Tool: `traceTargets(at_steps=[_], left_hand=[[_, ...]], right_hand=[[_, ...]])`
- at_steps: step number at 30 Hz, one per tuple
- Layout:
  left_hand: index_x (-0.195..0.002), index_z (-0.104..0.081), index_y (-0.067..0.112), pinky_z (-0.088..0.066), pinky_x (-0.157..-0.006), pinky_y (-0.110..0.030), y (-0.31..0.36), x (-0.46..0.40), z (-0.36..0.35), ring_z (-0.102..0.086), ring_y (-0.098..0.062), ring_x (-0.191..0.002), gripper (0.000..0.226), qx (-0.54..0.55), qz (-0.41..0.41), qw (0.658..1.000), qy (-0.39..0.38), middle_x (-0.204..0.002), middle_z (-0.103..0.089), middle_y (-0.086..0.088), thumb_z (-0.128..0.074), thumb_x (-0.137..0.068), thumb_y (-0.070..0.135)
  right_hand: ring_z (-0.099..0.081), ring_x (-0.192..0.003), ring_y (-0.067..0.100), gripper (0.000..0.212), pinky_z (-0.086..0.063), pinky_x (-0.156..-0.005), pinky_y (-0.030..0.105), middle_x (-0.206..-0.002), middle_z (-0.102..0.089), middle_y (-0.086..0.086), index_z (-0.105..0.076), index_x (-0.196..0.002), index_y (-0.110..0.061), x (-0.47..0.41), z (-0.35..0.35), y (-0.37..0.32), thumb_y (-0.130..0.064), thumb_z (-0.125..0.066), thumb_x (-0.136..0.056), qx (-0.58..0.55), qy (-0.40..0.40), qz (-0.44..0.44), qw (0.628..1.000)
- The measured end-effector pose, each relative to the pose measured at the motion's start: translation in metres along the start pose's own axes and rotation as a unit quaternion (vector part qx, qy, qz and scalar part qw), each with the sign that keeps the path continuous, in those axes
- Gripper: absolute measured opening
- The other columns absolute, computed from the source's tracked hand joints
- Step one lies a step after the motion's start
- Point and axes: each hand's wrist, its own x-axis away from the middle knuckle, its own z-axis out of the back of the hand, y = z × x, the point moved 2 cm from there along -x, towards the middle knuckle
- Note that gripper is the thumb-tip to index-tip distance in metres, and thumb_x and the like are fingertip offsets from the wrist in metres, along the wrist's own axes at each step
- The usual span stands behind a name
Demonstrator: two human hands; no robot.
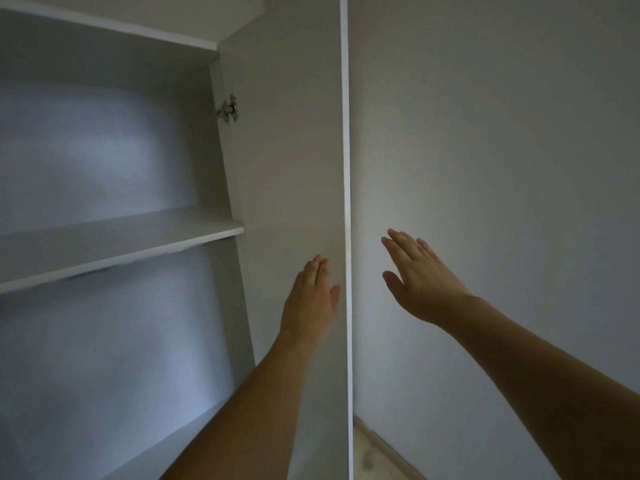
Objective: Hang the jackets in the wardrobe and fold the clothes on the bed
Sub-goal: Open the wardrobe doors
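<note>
Wardrobe open, fills the 9 o'clock side of the view; 2 white shelves visible, upper shelf at 11 o'clock, middle shelf at 9 o'clock, dim grey back panel behind. Metal hinge at 11 o'clock joins the carcass to the open door, which stands edge-on through the centre, its white edge running 12 to 6 o'clock. Left hand near centre, flat, fingers straight and together against the door's inner face, holding nothing. Right hand at 3 o'clock of the door edge, fingers spread wide, holding nothing; contact with door or wall unclear. Floor strip and skirting at 5 o'clock. Jackets, clothes and bed out of view.
</note>
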Motion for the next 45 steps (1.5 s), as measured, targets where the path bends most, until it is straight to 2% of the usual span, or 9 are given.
traceTargets(at_steps=[8,14,18,22,29,32,45], left_hand=[[-0.156,-0.018,0.009,-0.012,-0.122,-0.033,0.005,0.04,0.018,-0.013,-0.023,-0.151,0.059,-0.018,-0.07,0.996,-0.055,-0.164,-0.015,-0.009,-0.032,-0.106,0.037],[-0.155,-0.019,0.009,-0.017,-0.123,-0.035,0.045,0.086,0.034,-0.013,-0.022,-0.151,0.059,-0.015,-0.106,0.992,-0.073,-0.163,-0.016,-0.008,-0.033,-0.106,0.037],[-0.155,-0.021,0.008,-0.014,-0.122,-0.032,0.09,0.113,0.047,-0.014,-0.021,-0.15,0.058,-0.007,-0.119,0.991,-0.068,-0.163,-0.018,-0.008,-0.033,-0.106,0.037],[-0.155,-0.022,0.009,-0.016,-0.121,-0.033,0.163,0.156,0.05,-0.016,-0.021,-0.15,0.058,0.021,-0.138,0.987,-0.078,-0.163,-0.019,-0.007,-0.032,-0.106,0.038],[-0.156,-0.017,0.012,-0.008,-0.121,-0.031,0.284,0.237,0.051,-0.009,-0.019,-0.152,0.058,0.042,-0.166,0.978,-0.122,-0.165,-0.013,-0.004,-0.025,-0.106,0.04],[-0.156,-0.015,0.012,-0.008,-0.123,-0.032,0.315,0.259,0.052,-0.008,-0.019,-0.152,0.058,0.028,-0.182,0.973,-0.137,-0.165,-0.012,-0.004,-0.024,-0.107,0.04],[-0.155,-0.019,0.007,-0.01,-0.123,-0.033,0.437,0.336,0.06,-0.011,-0.02,-0.151,0.057,0.087,-0.183,0.964,-0.174,-0.164,-0.016,-0.008,-0.027,-0.107,0.035]], right_hand=[[0.0,-0.15,0.017,0.061,0.002,-0.122,0.035,-0.164,-0.003,0.004,-0.006,-0.156,-0.014,0.053,-0.001,-0.025,-0.037,-0.029,-0.104,-0.046,-0.045,-0.086,0.994],[-0.004,-0.15,0.018,0.062,0.001,-0.122,0.034,-0.164,-0.006,0.005,-0.01,-0.156,-0.012,0.124,0.021,-0.022,-0.035,-0.033,-0.103,-0.048,-0.064,-0.116,0.99],[-0.004,-0.15,0.018,0.062,0.001,-0.121,0.034,-0.164,-0.007,0.005,-0.009,-0.156,-0.012,0.182,0.051,-0.003,-0.035,-0.034,-0.103,-0.049,-0.058,-0.141,0.987],[-0.004,-0.15,0.018,0.063,0.0,-0.122,0.034,-0.164,-0.006,0.004,-0.009,-0.156,-0.013,0.266,0.082,0.029,-0.036,-0.034,-0.103,-0.042,-0.057,-0.166,0.984],[-0.004,-0.15,0.021,0.064,-0.001,-0.122,0.036,-0.163,-0.006,0.007,-0.008,-0.156,-0.011,0.411,0.137,0.096,-0.036,-0.035,-0.103,-0.031,-0.1,-0.244,0.964],[-0.004,-0.15,0.021,0.064,-0.001,-0.122,0.037,-0.163,-0.007,0.007,-0.008,-0.155,-0.011,0.445,0.152,0.11,-0.035,-0.036,-0.103,-0.027,-0.101,-0.264,0.959],[-0.01,-0.149,0.021,0.065,-0.004,-0.12,0.035,-0.163,-0.012,0.006,-0.012,-0.155,-0.012,0.572,0.207,0.148,-0.035,-0.04,-0.101,-0.03,-0.087,-0.288,0.953]])
